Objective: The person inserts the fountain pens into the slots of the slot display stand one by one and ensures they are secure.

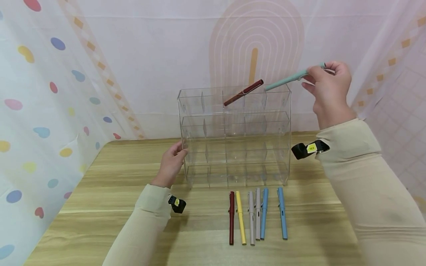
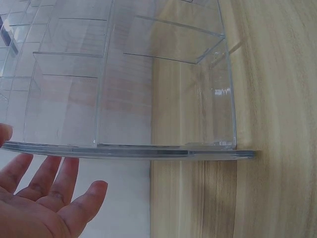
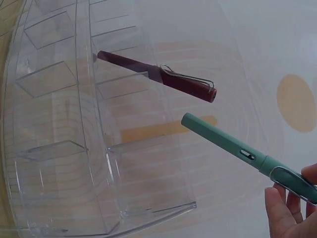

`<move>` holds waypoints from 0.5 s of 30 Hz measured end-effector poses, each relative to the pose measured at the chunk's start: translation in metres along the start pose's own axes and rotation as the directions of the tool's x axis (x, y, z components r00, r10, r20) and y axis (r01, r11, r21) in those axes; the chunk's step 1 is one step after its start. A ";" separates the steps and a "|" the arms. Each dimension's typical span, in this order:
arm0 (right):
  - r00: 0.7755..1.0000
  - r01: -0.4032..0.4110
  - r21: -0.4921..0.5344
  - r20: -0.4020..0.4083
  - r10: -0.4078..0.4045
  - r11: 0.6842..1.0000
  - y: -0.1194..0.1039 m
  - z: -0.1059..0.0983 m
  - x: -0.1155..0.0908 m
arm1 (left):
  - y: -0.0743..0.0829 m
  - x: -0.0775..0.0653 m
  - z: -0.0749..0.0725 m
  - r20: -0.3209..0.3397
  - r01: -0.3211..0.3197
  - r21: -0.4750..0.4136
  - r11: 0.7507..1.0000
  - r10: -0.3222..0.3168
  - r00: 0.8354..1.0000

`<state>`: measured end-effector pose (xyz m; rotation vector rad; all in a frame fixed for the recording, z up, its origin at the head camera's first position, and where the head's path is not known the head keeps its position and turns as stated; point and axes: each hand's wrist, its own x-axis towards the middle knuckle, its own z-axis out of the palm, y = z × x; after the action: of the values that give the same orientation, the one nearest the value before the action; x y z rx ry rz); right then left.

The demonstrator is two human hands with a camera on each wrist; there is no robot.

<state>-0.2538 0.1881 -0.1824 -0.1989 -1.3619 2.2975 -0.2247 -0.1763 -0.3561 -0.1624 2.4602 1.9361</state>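
A clear acrylic rack (image 1: 235, 138) with rows of compartments stands upright on the table. My left hand (image 1: 171, 162) holds its left side panel, thumb and fingers on opposite faces of the panel (image 2: 129, 151) in the left wrist view. Up at the right, my right hand (image 1: 331, 87) pinches a mint green pen (image 1: 287, 79) by its clipped cap end. This pen's free end points down-left toward the rack's top right compartments. A dark red pen (image 3: 158, 74) leans slantwise in the top row, its capped end sticking out above the rim.
On the wooden table (image 1: 110, 218), in front of the rack, lie a dark red pen (image 1: 231, 218), a yellow pen (image 1: 241, 218), two grey pens (image 1: 251, 218) and two blue pens (image 1: 282, 214). A patterned curtain (image 1: 159, 55) hangs behind and at the sides.
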 end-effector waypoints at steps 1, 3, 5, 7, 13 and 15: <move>1.000 0.002 -0.002 -0.002 -0.002 1.000 0.001 0.001 0.001 | 0.000 0.000 0.000 0.001 0.000 0.001 1.000 0.000 1.000; 1.000 0.004 -0.010 -0.005 -0.004 1.000 0.004 0.003 0.001 | 0.000 0.000 0.000 0.004 0.002 0.003 1.000 -0.002 1.000; 1.000 0.004 -0.024 -0.004 -0.004 1.000 0.006 0.005 0.002 | 0.000 0.000 0.000 0.006 0.002 0.001 1.000 -0.002 1.000; 1.000 0.002 -0.040 -0.003 -0.003 0.999 0.009 0.008 0.002 | 0.000 -0.001 0.000 0.005 0.001 -0.002 1.000 0.000 1.000; 1.000 -0.015 -0.087 -0.005 0.015 0.996 0.017 0.014 0.001 | 0.001 -0.002 0.001 0.005 -0.002 -0.010 1.000 0.002 1.000; 1.000 -0.022 -0.103 -0.008 0.021 0.994 0.020 0.016 0.001 | 0.002 -0.002 0.000 0.006 -0.002 -0.008 1.000 0.002 1.000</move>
<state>-0.2661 0.1679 -0.1913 -0.2560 -1.4833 2.2435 -0.2230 -0.1753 -0.3546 -0.1542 2.4506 1.9442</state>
